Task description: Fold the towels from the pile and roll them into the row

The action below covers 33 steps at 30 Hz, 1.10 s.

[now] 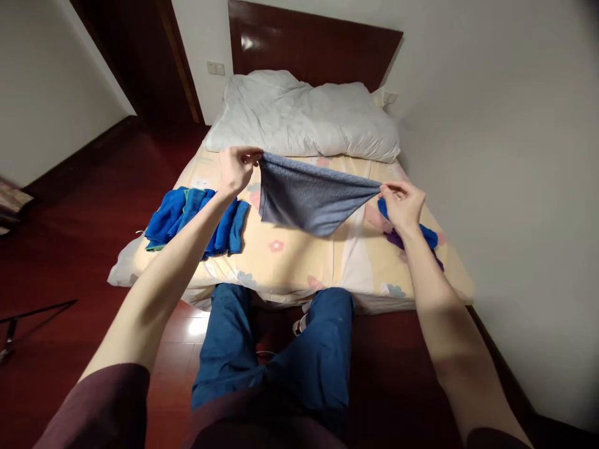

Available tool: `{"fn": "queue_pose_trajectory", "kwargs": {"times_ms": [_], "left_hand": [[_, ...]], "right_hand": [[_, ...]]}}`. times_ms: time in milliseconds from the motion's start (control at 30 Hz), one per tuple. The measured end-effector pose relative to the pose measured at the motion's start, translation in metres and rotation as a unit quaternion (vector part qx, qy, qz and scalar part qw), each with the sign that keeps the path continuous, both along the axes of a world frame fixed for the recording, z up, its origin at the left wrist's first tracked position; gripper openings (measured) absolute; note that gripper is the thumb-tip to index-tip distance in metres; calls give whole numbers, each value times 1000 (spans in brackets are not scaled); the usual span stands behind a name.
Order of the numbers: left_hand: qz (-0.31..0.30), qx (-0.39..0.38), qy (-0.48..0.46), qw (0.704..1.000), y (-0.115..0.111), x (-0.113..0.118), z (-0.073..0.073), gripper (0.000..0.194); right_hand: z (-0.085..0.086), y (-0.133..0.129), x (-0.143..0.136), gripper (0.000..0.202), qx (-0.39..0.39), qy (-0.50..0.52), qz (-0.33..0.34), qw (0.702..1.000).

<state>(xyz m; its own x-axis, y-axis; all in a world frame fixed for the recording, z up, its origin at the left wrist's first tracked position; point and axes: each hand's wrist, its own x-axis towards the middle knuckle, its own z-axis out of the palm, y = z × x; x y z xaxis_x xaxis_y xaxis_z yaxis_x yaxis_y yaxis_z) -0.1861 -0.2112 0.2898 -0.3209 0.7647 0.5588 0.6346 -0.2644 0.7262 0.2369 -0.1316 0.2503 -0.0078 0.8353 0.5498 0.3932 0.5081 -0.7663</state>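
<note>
A grey-blue cloth [311, 196] hangs stretched in the air above the bed, its lower edge sagging. My left hand [238, 167] pinches its upper left corner, and my right hand [403, 202] pinches the upper right corner, which is a little lower. On the bed's left side lies a group of folded blue cloths [168, 215], some with green edging, partly behind my left forearm. Blue and purple cloths [428, 237] lie loosely at the right, partly covered by my right hand and forearm.
The bed [281, 265] has a patterned yellow sheet. A folded white quilt [309, 118] lies near the dark headboard [309, 43]. A wall [505, 187] runs along the right side. A thin black stand [12, 330] is on the floor at left.
</note>
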Motion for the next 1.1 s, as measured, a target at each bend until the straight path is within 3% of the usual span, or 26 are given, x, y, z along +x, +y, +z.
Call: {"fn": "queue_pose_trajectory", "kwargs": {"times_ms": [67,167,300,467,533,600,733,933,1100], "left_hand": [[-1,65,-15,998,4,1,-5,15],[-9,111,4,994,-11,2,-39,17],[20,25,38,999,-49,7,-118,23],[31,-218,77,973,-100,22,-229,31],[16,-284,53,957,-115,28,-264,36],[22,-304,-6,952,-124,32,-288,43],[55,-294,-99,949,-126,34,-308,46],[40,-283,-98,953,-123,30,-307,39],[9,-276,-82,958,-128,22,-310,33]], "right_hand": [[-6,3,0,37,48,12,-11,999],[-32,-7,5,35,51,9,-9,999],[-103,-36,8,36,-55,-10,13,998],[-208,-82,3,37,-297,-44,69,951],[-238,-95,2,40,-369,-39,91,924],[-257,-103,2,47,-400,-7,86,912],[-268,-106,-1,54,-411,52,50,909],[-266,-106,-4,43,-411,70,26,909],[-260,-107,12,36,-428,53,74,899]]}}
